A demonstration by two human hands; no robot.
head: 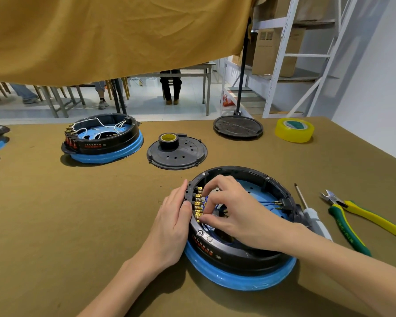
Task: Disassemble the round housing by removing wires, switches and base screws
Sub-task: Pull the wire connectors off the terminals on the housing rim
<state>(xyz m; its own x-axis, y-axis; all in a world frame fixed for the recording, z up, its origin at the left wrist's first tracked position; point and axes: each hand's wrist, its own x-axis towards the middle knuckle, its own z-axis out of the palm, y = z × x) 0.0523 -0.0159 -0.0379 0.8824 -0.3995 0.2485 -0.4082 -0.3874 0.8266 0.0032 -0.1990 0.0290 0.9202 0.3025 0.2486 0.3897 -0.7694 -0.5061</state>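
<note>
A round black housing on a blue base sits on the table in front of me. A row of switches with gold terminals lines its left inner wall, and blue wires run inside to a plug at the right. My left hand presses flat against the outer wall by the switches, fingers straight. My right hand reaches inside with curled fingers and pinches at the switch terminals; exactly what it holds is hidden.
A screwdriver and green-yellow cutters lie right of the housing. A second housing with white wires, a black cover with a tape roll, another black lid and a yellow tape roll lie farther back.
</note>
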